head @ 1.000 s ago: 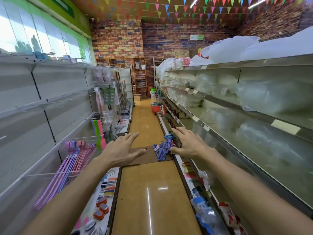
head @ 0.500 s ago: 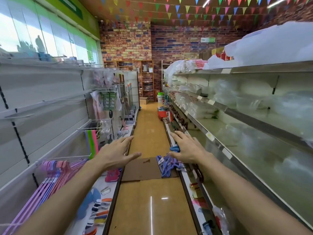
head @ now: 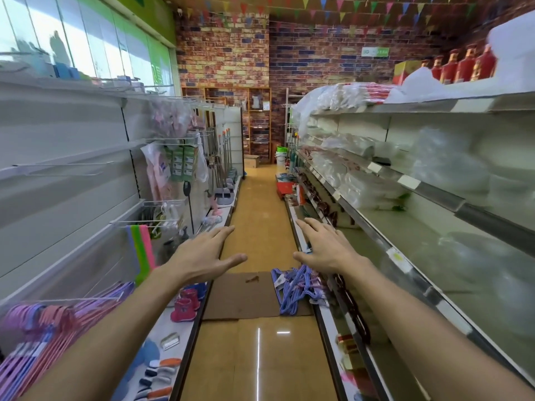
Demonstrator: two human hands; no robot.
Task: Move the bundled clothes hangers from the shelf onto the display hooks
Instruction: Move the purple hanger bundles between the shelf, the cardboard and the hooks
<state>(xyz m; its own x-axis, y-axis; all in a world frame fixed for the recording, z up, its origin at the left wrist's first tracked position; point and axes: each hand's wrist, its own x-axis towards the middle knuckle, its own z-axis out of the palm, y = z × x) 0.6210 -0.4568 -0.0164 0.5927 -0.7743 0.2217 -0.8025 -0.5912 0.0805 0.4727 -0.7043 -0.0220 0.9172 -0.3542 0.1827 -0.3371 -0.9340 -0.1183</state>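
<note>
Between 2 rows of store shelving, a person stretches both arms forward over the aisle. From the head camera, the left hand and right hand hover with fingers spread and straight, holding nothing. Below the right hand, a bundle of blue-purple hangers lies at the right edge of a flattened cardboard sheet on the floor, against the base of the right shelf. Pink and purple hangers hang on display hooks at lower left.
</note>
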